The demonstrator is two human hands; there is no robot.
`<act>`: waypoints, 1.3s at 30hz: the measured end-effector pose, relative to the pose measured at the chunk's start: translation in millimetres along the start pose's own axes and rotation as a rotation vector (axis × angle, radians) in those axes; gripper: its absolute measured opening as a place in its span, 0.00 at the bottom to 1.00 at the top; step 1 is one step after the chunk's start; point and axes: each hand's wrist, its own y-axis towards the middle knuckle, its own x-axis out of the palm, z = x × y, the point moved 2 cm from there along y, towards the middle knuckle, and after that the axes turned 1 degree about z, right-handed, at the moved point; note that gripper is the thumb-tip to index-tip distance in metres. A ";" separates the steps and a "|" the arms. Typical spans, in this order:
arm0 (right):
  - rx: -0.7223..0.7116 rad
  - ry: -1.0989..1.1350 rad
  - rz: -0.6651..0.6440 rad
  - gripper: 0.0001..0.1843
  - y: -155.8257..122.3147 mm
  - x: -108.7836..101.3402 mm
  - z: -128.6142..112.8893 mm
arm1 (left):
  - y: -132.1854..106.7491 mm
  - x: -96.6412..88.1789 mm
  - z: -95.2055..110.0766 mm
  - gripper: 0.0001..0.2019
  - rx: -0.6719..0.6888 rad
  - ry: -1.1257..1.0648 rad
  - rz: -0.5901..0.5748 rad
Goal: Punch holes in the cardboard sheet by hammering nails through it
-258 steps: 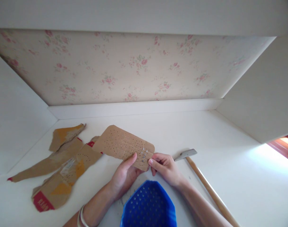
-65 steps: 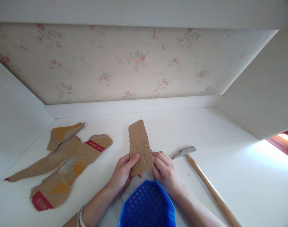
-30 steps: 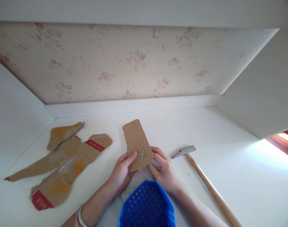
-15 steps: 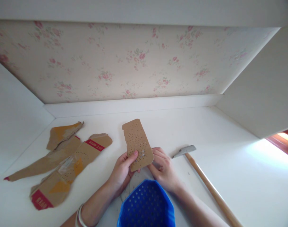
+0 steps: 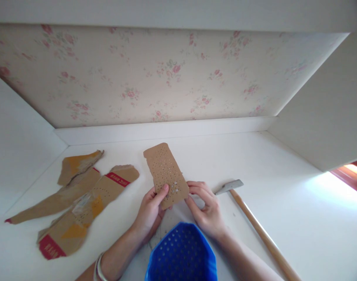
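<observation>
A brown cardboard piece (image 5: pixel 165 171) full of small holes stands tilted above the white table (image 5: pixel 283 203). My left hand (image 5: pixel 150 210) grips its near end, thumb pressed on the face. My right hand (image 5: pixel 206 207) is at its right near corner, fingers curled and pinched at the edge where small silvery pins stick in the card. A blue perforated basket (image 5: pixel 181 253) sits just below both hands.
Torn cardboard scraps (image 5: pixel 75 199) with red and yellow print lie at the left. A hammer (image 5: pixel 254 222) with a long wooden handle lies at the right. White side walls and a floral back panel (image 5: pixel 166 78) box in the table.
The cardboard piece has swung from lying sideways to pointing away from me, and in the last second tilted a little to the left. My right fingers shifted along its near corner.
</observation>
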 end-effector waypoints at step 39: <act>0.147 -0.418 -0.145 0.06 -0.3 15.3 19.6 | 7.8 -19.8 15.1 0.20 0.262 0.252 0.206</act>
